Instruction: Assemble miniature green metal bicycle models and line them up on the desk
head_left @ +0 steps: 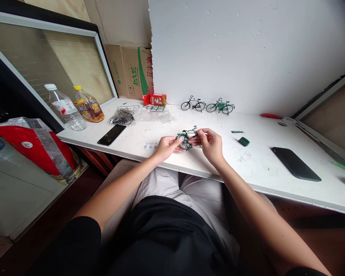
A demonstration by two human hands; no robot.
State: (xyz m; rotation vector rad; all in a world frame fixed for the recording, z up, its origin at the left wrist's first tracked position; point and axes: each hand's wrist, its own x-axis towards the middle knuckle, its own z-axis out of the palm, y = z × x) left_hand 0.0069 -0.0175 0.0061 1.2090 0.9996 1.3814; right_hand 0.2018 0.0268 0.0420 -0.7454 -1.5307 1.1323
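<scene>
Left grip [169,148], right grip [211,145]: pinched closed on green bicycle [184,142] (between them)
Carton [126,73], behind-left of bicycle: "北大荒", "BEIDAHUANG", "花生油"

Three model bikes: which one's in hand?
The front green bike, held in left hand and right hand; the black bike and rear green bike stand by the white panel.
</scene>
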